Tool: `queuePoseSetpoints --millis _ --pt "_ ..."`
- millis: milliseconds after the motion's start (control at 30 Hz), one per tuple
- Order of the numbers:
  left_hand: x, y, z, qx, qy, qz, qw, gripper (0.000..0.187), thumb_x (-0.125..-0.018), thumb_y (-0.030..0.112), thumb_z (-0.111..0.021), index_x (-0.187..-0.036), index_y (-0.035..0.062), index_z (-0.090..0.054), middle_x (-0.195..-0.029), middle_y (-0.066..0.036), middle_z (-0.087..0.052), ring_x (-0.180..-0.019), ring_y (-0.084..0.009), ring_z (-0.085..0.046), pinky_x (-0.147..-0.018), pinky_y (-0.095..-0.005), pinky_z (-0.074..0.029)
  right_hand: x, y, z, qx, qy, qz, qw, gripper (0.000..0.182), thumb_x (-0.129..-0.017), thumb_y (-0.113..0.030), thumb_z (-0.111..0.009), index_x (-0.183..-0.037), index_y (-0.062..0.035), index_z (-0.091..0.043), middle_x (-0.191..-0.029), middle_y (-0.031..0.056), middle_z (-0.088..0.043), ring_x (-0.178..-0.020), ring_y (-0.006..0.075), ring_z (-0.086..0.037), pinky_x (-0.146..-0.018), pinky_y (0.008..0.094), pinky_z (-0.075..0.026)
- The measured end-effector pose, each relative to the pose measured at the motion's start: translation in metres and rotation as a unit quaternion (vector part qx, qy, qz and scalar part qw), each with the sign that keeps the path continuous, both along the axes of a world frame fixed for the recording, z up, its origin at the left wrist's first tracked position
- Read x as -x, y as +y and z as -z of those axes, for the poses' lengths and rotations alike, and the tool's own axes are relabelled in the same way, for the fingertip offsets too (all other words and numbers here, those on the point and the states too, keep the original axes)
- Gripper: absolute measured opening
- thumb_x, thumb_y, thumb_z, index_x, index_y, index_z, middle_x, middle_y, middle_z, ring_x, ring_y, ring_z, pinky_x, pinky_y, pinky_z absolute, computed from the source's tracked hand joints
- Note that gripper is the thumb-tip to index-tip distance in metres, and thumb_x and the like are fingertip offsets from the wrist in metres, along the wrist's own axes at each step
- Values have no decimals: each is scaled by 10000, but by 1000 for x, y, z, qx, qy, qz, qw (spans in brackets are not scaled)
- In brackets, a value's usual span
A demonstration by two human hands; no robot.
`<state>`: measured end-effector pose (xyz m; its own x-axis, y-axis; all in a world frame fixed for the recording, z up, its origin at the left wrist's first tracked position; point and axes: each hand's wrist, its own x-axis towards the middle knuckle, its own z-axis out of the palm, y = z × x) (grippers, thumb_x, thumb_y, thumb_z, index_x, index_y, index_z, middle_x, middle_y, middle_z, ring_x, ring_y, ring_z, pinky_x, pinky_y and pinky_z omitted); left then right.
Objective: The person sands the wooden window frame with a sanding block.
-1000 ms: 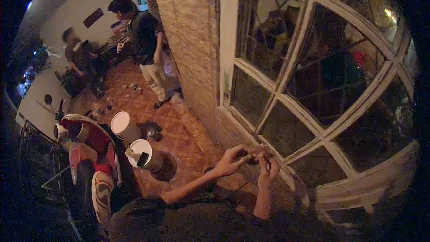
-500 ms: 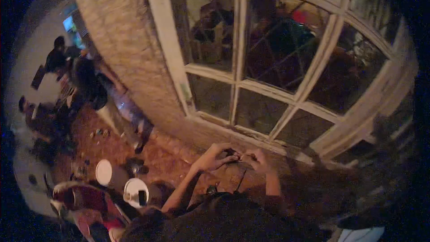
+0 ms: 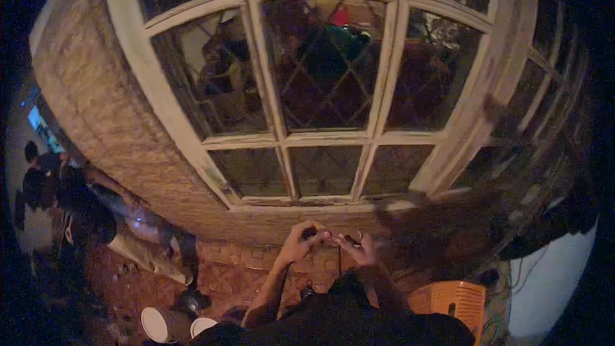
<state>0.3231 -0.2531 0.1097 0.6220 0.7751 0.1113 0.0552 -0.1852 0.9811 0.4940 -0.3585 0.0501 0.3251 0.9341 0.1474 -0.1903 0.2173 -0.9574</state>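
Both hands are raised in front of my body, close together below a white-framed window (image 3: 382, 83). My left hand (image 3: 303, 241) has curled fingers, with thumb and index finger pinched towards the right hand. My right hand (image 3: 359, 249) is closed in a similar pinch, its fingertips almost meeting the left ones. Whatever sits between the fingertips is too small and dim to name. A thin dark cord or strap (image 3: 339, 261) runs down below the hands towards my dark clothing.
A brick wall (image 3: 115, 115) surrounds the window. At lower right stands an orange plastic piece (image 3: 471, 298), perhaps a chair, beside a pale surface (image 3: 544, 285). Two white round tops (image 3: 154, 324) are at lower left. Several people (image 3: 54, 186) are at the far left.
My view has turned to the right, so the window is now centred and level. The orange plastic piece has come into view. The hands remain pinched close together.
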Motion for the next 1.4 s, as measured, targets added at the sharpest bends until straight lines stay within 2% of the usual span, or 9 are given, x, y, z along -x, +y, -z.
queuePoseSetpoints --millis 67,333,567,633,900,1000,1167,1267,1400 --pt "-14 10 8 -5 -48 27 998 128 -869 109 -679 -938 11 -632 -849 -27 -655 -787 -112 -599 -724 -275 -483 -9 4 -29 22 -316 106 943 245 -915 -244 -618 -1044 -42 -671 -908 60 -712 -870 177 -663 -811 293 -498" --pt "-65 57 8 -20 -117 40 992 132 -903 55 -606 -1025 6 -607 -993 -72 -628 -880 -152 -614 -793 -287 -489 -85 41 14 3 -251 104 962 275 -880 -199 -671 -1048 16 -635 -939 106 -669 -860 208 -654 -707 338 -494" --pt "-44 122 -5 -111 -136 -207 963 83 -922 95 -582 -978 34 -586 -1026 -38 -586 -903 -125 -536 -815 -286 -441 -133 57 2 -39 -173 264 948 223 -890 -77 -623 -1103 -12 -637 -1060 98 -675 -929 195 -634 -842 316 -504" --pt "-34 125 -14 -147 -128 -249 949 68 -924 85 -574 -969 35 -584 -1029 -41 -579 -889 -123 -527 -803 -277 -433 -164 72 16 -80 17 231 970 250 -889 -75 -626 -1121 18 -617 -1102 124 -655 -954 197 -622 -840 296 -495" --pt "-13 152 4 -289 -104 -402 863 241 -908 48 -572 -1136 17 -500 -1204 -105 -486 -1071 -154 -468 -831 -302 -453 -180 81 -38 -13 -151 477 866 305 -970 -203 -491 -1198 -25 -590 -1127 150 -644 -1009 270 -596 -903 371 -440" --pt "-34 154 -15 -328 -137 -404 843 487 -916 95 -564 -1344 23 -344 -1396 -146 -325 -1256 -222 -366 -1017 -426 -376 -172 99 -43 187 -262 524 789 327 -952 -202 -511 -1218 -24 -577 -1205 182 -601 -1091 347 -566 -970 415 -410" --pt "-46 195 -58 -564 35 -464 682 605 -932 261 -561 -1413 27 -278 -1470 -186 -255 -1333 -329 -301 -1105 -538 -219 -188 128 -60 -126 -434 505 735 462 -986 -248 -448 -1319 72 -453 -1413 219 -413 -1284 394 -420 -1052 436 -340" --pt "-52 215 -75 -633 30 -452 628 645 -934 345 -543 -1422 28 -267 -1485 -204 -236 -1354 -375 -264 -1115 -564 -165 -190 132 -82 -18 -494 562 663 460 -985 -226 -427 -1342 63 -437 -1446 196 -380 -1314 395 -385 -1090 447 -303" --pt "-61 232 -76 -654 12 -445 611 669 -957 409 -468 -1445 18 -230 -1494 -223 -228 -1383 -400 -211 -1110 -585 -148 -170 170 -64 -29 -498 510 701 450 -981 -199 -409 -1353 53 -433 -1456 176 -374 -1320 385 -380 -1095 436 -303"
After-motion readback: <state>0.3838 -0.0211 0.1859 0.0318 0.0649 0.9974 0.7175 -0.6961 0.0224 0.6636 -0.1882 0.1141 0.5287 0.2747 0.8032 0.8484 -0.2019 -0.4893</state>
